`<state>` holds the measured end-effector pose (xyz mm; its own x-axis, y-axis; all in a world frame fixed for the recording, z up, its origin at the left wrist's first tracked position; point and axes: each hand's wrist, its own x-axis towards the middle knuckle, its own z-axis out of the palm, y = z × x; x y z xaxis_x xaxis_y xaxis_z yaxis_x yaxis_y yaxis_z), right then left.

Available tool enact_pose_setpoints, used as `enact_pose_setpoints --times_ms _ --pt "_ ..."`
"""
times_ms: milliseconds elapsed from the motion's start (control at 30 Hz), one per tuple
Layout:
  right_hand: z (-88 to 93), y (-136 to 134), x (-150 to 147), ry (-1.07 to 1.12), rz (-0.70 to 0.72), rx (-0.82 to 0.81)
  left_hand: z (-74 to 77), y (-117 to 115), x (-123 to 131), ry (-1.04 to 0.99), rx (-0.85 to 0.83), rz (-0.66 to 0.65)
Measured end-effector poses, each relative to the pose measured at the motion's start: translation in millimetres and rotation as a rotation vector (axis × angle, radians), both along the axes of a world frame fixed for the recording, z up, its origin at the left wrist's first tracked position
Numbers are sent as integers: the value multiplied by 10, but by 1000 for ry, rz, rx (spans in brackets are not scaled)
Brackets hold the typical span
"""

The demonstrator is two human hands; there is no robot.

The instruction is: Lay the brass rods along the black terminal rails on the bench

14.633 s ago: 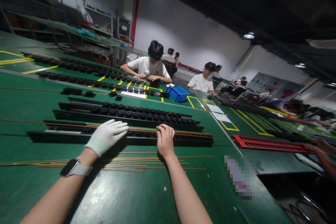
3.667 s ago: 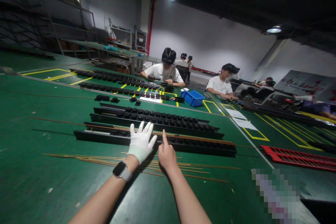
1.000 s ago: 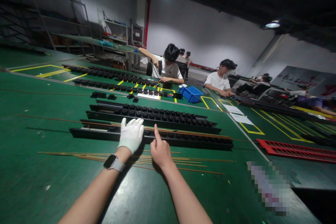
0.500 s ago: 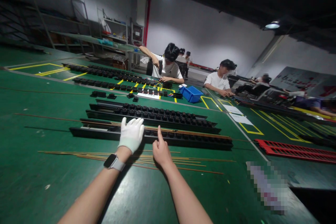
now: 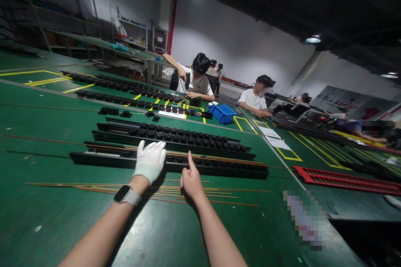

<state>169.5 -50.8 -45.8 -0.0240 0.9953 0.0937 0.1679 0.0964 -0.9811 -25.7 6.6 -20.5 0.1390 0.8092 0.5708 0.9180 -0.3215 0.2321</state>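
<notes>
Unlike in the earliest frame, the right hand [image 5: 192, 180] extends its index finger toward thin rods [image 5: 232, 159] along the near black channel [image 5: 219, 170]. The gloved left hand [image 5: 150, 161] lies over them. Far across the green table [image 5: 163, 233] stands a blue bin [image 5: 223, 114]. Undersides hidden, I cannot tell either hand's grip.

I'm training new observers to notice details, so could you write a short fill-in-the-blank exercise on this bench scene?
1. The left hand wears a white ____.
2. On the right hand, the ____ finger is extended while the others are curled.
3. The plastic bin on the far side of the bench is coloured ____.
4. The slatted frame at the picture's right is coloured ____.

Missing words: glove; index; blue; red.
</notes>
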Motion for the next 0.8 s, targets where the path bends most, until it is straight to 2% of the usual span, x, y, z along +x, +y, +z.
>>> enact_pose_setpoints --times_ms 367,533,800 --pt "43 36 113 149 -42 -23 -100 72 -39 -28 40 -24" --pt "55 38 241 180 -78 16 -113 74 -37 -22 54 -13" --pt "-8 12 443 234 -126 34 -145 96 -44 -113 68 -47"
